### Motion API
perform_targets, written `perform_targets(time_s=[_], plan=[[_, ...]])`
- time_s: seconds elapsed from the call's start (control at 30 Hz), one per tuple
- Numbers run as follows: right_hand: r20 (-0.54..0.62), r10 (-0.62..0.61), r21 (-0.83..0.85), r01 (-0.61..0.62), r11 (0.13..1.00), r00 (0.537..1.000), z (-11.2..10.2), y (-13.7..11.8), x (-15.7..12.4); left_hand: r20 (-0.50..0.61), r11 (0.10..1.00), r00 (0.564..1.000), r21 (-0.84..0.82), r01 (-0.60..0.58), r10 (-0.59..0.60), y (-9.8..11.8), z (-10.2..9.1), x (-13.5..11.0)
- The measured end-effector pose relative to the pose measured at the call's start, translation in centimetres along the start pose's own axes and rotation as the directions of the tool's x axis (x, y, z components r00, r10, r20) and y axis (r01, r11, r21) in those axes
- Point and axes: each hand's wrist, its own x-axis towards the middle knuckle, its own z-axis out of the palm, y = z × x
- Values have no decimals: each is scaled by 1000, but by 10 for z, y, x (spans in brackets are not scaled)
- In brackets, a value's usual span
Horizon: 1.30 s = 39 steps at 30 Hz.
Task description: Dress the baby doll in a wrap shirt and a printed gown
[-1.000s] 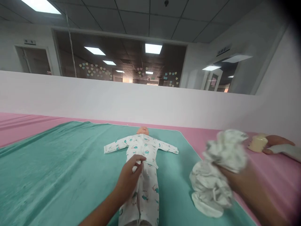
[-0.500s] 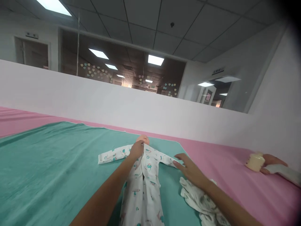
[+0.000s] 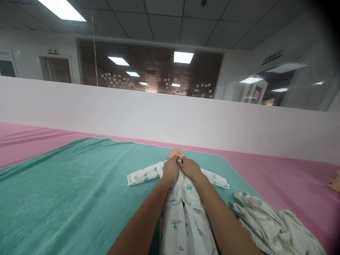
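A baby doll (image 3: pixel 175 153) lies on its back on a teal blanket (image 3: pixel 66 191), dressed in a white printed sleepsuit (image 3: pixel 183 209) with its sleeves spread out. My left hand (image 3: pixel 170 169) and my right hand (image 3: pixel 189 167) meet at the suit's collar, just below the doll's head. Both hands have their fingers closed, pinching the fabric at the neckline. A crumpled white printed garment (image 3: pixel 271 223) lies loose on the blanket to the right of my right forearm.
The blanket covers a pink surface (image 3: pixel 278 177) backed by a low white wall (image 3: pixel 159 117). Another person's fingertips (image 3: pixel 335 181) show at the far right edge. Behind the wall is a dark window with heart stickers.
My right hand let go of the crumpled garment, which now lies on the blanket. Both hands moved up the doll's body to its collar. The view swung left, hiding the bottle.
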Motion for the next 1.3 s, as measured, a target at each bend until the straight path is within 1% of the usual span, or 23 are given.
perform_targets(time_s=[0.1, 0.2, 0.37, 0.47, 0.6, 0.73, 0.83, 0.9, 0.97, 1.03, 1.1, 1.2, 1.3], plan=[[-87, -9, -47, 4, 999, 996, 4, -6, 2, 7, 1000, 1000, -13, 25, -25, 2, -1, 0], [-112, 22, -9, -23, 1000, 993, 11, -6, 8, -2, 999, 1000, 35, 30, -30, 3, -2, -2], [-161, 52, 73, -41, 996, 986, 20, 9, 16, -37, 985, 995, 150, -84, 91, 6, 3, -5], [-208, 62, 104, -41, 994, 976, 25, 15, 18, -48, 981, 993, 165, -102, 111, 7, 5, -5], [-261, 74, 138, -38, 990, 963, 28, 18, 17, -49, 975, 988, 171, -139, 149, 6, 7, -4], [-335, 77, 144, -30, 989, 939, 30, 16, 5, -54, 967, 979, 177, -183, 195, 7, 7, -8], [-404, 32, 116, 17, 993, 914, 31, 15, -14, -54, 961, 972, 168, -218, 229, 9, 7, -15], [-449, -6, 97, 55, 994, 894, 32, 16, -29, -52, 956, 962, 136, -260, 268, 8, 6, -20], [-470, -38, 100, 96, 990, 882, 31, 16, -41, -67, 946, 944, 61, -318, 322, 4, 4, -26], [-452, -71, 122, 141, 982, 889, 29, 15, -50, -98, 930, 928, -43, -366, 361, -4, 3, -31], [-392, -94, 144, 162, 976, 915, 26, 12, -54, -125, 913, 922, -143, -382, 366, -14, 2, -34], [-276, -88, 140, 130, 982, 957, 21, 9, -53, -146, 879, 914, -252, -405, 379, -29, 2, -36], [-213, -65, 97, 87, 991, 975, 19, 7, -50, -155, 865, 906, -271, -422, 394, -35, 3, -35]])
